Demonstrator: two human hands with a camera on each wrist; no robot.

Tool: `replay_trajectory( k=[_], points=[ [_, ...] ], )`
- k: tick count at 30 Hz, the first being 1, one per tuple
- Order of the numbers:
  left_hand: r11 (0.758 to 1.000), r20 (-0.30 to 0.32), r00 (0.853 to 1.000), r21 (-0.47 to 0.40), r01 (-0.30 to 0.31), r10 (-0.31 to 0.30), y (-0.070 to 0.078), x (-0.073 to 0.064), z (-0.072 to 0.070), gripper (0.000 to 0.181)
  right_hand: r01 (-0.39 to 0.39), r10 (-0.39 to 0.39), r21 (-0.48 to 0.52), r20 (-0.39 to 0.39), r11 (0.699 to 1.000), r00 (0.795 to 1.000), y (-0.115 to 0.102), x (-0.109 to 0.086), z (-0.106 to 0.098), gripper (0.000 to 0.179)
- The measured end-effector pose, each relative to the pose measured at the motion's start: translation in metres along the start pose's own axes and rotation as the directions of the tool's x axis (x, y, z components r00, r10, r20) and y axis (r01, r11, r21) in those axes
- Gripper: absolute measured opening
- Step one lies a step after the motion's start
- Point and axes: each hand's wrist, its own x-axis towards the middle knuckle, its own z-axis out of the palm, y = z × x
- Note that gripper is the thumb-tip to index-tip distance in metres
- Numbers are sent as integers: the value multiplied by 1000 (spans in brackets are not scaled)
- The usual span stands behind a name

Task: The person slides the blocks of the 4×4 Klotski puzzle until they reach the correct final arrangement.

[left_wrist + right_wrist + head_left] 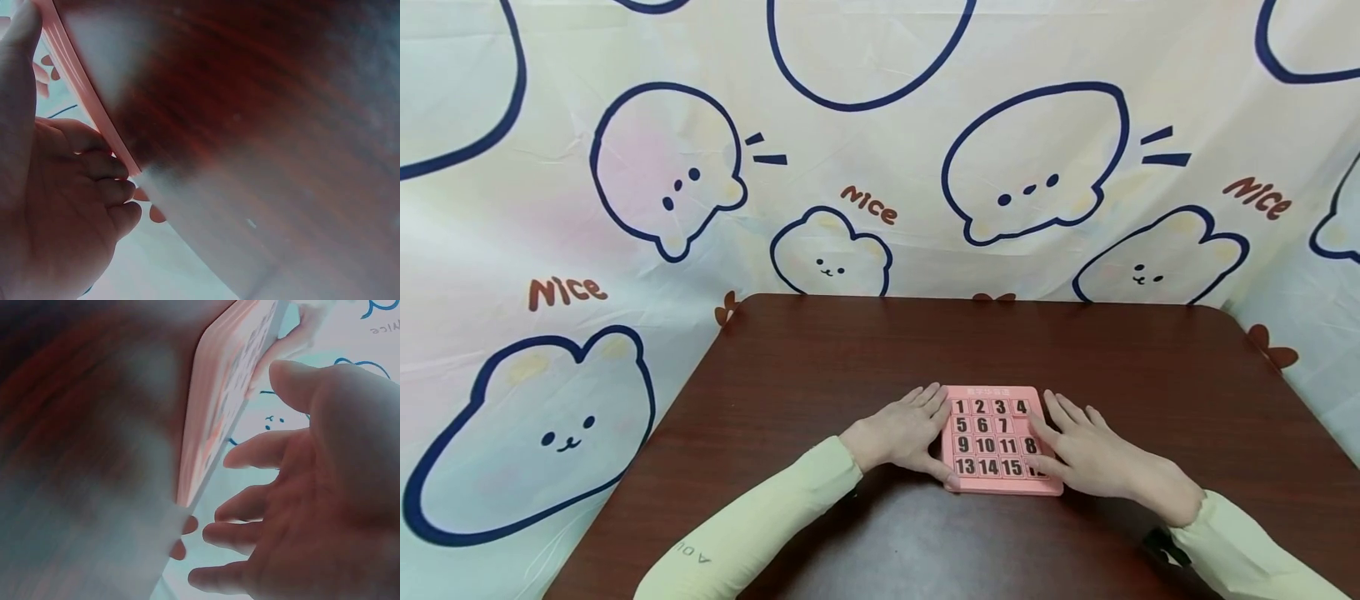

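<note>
A pink sliding number puzzle [988,483] lies flat on the brown table, its black-numbered tiles set in rows. Above the 8 tile, at the right end of the second row, a pink space without a number shows, partly covered by a finger. My left hand [910,432] rests along the puzzle's left side, thumb at the near corner and extended fingers near the far one. Spread over the right side is my right hand [1093,454]; its index finger reaches over the right column, and the thumb partly hides the bottom-right tile. In the right wrist view its fingers look loosely extended.
The brown table [850,350] extends around the puzzle on all sides. Behind it and at both sides hangs a pale cloth [917,267] with blue-outlined cartoon bears. Pale green sleeves [760,525] cover both forearms.
</note>
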Motion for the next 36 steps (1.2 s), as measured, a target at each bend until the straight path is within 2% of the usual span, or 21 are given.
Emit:
replay_trajectory(
  k=[8,16,21,32,36],
  points=[
    [1000,-4,1000,13,2,-2,0,1,-2,124,16,-16,7,4,1000,1000,-10,-19,-4,70],
    [1000,22,1000,-13,5,-5,3,-2,4,126,29,-36,87,73,996,997,-17,-29,9,75],
    [1000,-10,1000,6,5,-5,2,1,2,126,21,-24,64,48,998,999,-14,-24,6,74],
    [1000,0,1000,8,10,-10,-1,0,-2,126,-26,23,42,82,999,996,-3,2,2,72],
    [1000,-3,1000,5,5,-5,-1,0,0,126,-37,34,32,81,999,996,-1,3,3,70]
  ],
)
